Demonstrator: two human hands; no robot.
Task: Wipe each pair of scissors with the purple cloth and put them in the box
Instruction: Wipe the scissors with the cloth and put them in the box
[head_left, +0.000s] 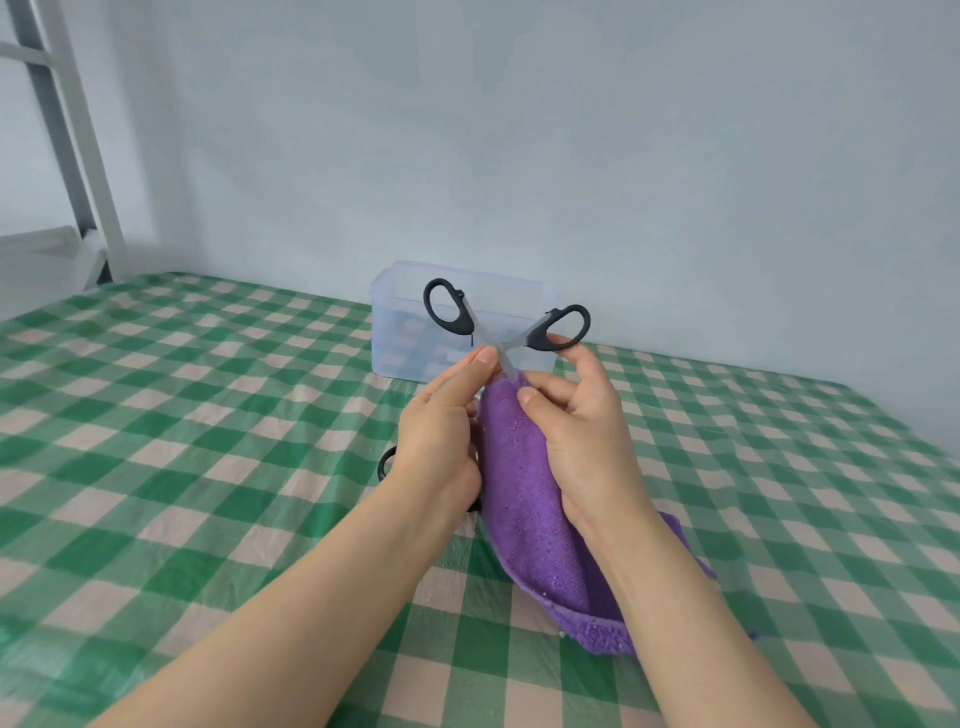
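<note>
A pair of scissors (452, 312) with black handles is held up above the table, handles spread apart and pointing up. My left hand (441, 431) pinches the scissors near the pivot. My right hand (582, 426) holds the purple cloth (530, 499) wrapped around the blades and touches the right handle with a fingertip. The cloth hangs down to the table. Another black scissor handle (385, 464) peeks out on the table behind my left hand. The clear plastic box (395, 332) stands open behind the scissors, near the wall.
A green and beige checked tablecloth (208, 415) covers the table. A pale wall runs along the far edge. A white metal frame (67, 135) stands at the upper left.
</note>
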